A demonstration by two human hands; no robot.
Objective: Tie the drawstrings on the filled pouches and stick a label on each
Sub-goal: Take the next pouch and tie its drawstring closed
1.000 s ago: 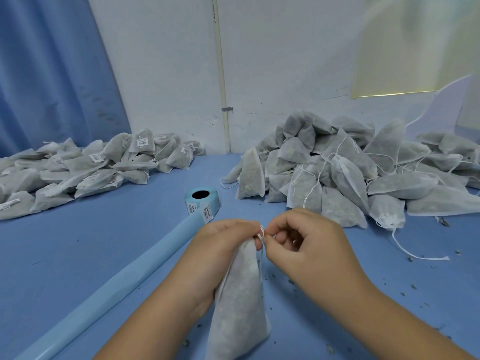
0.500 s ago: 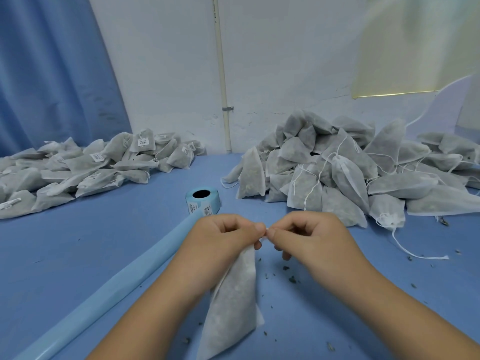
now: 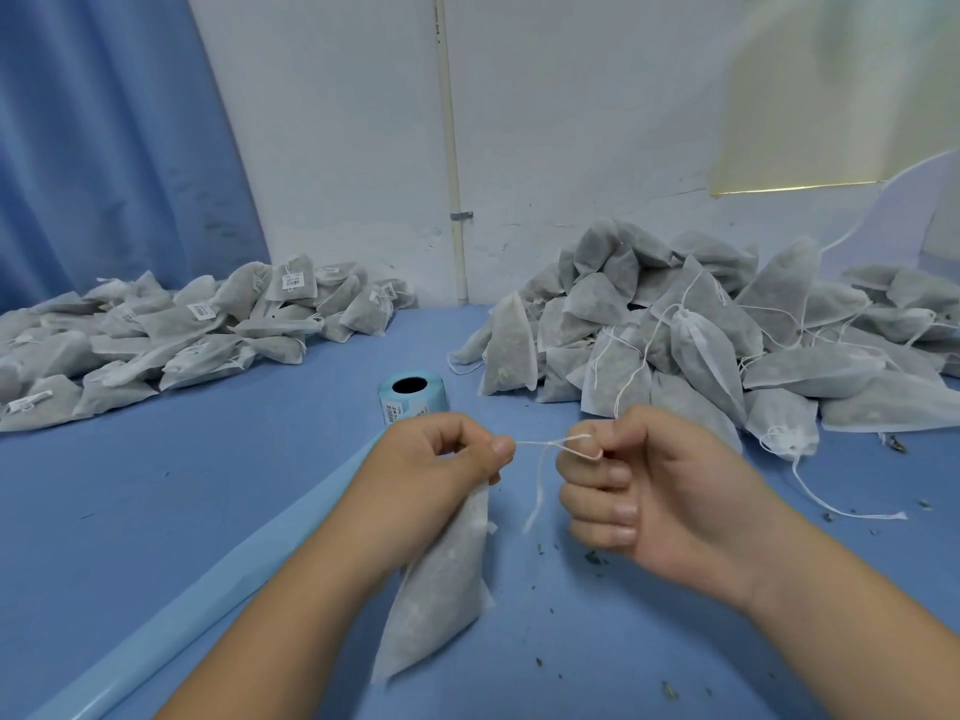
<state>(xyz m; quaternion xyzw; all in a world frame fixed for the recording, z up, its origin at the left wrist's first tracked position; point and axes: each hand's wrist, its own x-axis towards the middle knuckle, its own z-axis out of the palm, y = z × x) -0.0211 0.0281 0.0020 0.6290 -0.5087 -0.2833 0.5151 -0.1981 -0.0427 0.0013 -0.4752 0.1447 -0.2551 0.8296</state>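
Observation:
A filled white pouch [image 3: 441, 589] hangs from my left hand [image 3: 436, 470], which grips its gathered neck. Its white drawstring [image 3: 540, 449] runs taut to my right hand [image 3: 644, 491], which pinches the other end with curled fingers; a loose tail dangles between the hands. A blue label roll [image 3: 413, 394] stands on the blue table [image 3: 208, 501] just behind my left hand. On the right lies a pile of unlabelled pouches [image 3: 701, 330] with loose strings. A pile of labelled pouches [image 3: 182, 330] lies at the left.
A long strip of blue label backing [image 3: 208, 605] trails from the roll toward the near left. Dark herb crumbs [image 3: 592, 558] are scattered on the table near my right hand. A white wall with a pipe [image 3: 452, 148] and a blue curtain [image 3: 104, 137] stand behind.
My hands, touching at the pouch's neck before, have moved apart sideways. The drawstring now stretches taut between them.

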